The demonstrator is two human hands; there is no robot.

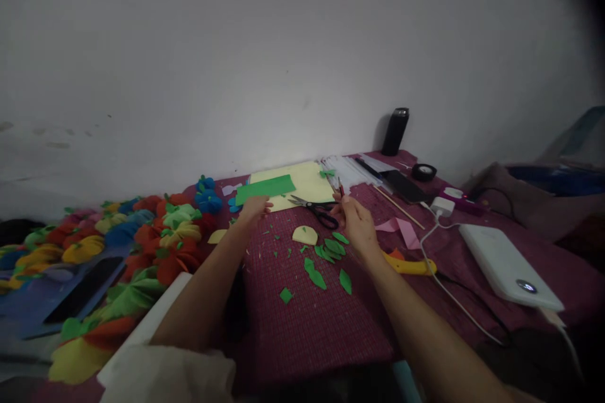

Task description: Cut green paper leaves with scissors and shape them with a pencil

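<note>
My left hand (255, 209) reaches over the table's far side with fingers stretched out and nothing visible in them. It is just in front of a green paper strip (267, 189), which lies on pale yellow sheets (309, 179). My right hand (357, 223) is closed around a slim dark pencil (341, 187), its tip pointing up. Beside that hand are black-handled scissors (326, 217) with their blades apart, pointing left. Cut green leaf shapes (331, 249), a pale yellow half-round piece (305, 235) and small green scraps lie nearer me.
Colourful paper flowers (174, 252) crowd the left side. At right are a yellow-handled tool (409, 264), a white power bank (510, 267) with cables, a phone (404, 186), a wooden stick (399, 206) and tape (424, 172). A black bottle (396, 132) stands by the wall.
</note>
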